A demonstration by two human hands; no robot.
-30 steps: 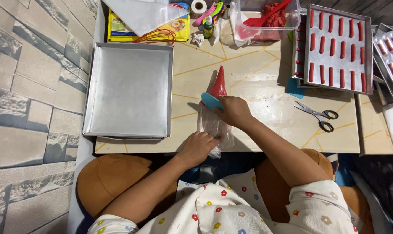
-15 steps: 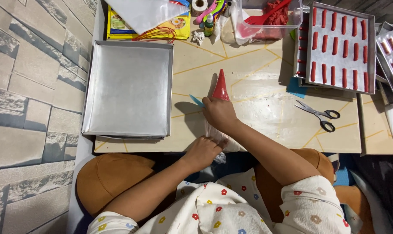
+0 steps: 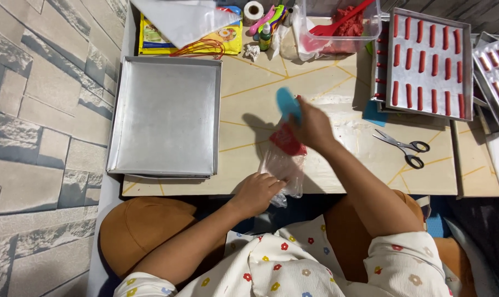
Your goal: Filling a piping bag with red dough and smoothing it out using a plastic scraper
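A low table (image 3: 337, 176) with a pale top crossed by thin yellow lines is seen from above, with a person seated at its near edge in a white shirt dotted with small flowers.

A clear plastic piping bag (image 3: 284, 165) is laid flat near the table's front edge, between the two hands. Red paste is gathered at its far end, close to the right hand; the rest of the bag is nearly empty and see-through, and its open end hangs just over the table edge.

The left hand (image 3: 258, 192) is pressed on the bag's near end, fingers curled down over the plastic and pinning it.

The right hand (image 3: 312, 126) is closed around a blue scraper (image 3: 288, 104), whose flat blade sticks out beyond the fingers, above the red paste.

An empty square metal tray (image 3: 164, 115) is set to the left. Scissors (image 3: 404, 146) are lying to the right. Farther right, a tray of red sticks (image 3: 430, 63) in rows is placed, and behind the bag a clear tub (image 3: 340, 25) with red paste and a red spatula is seen.
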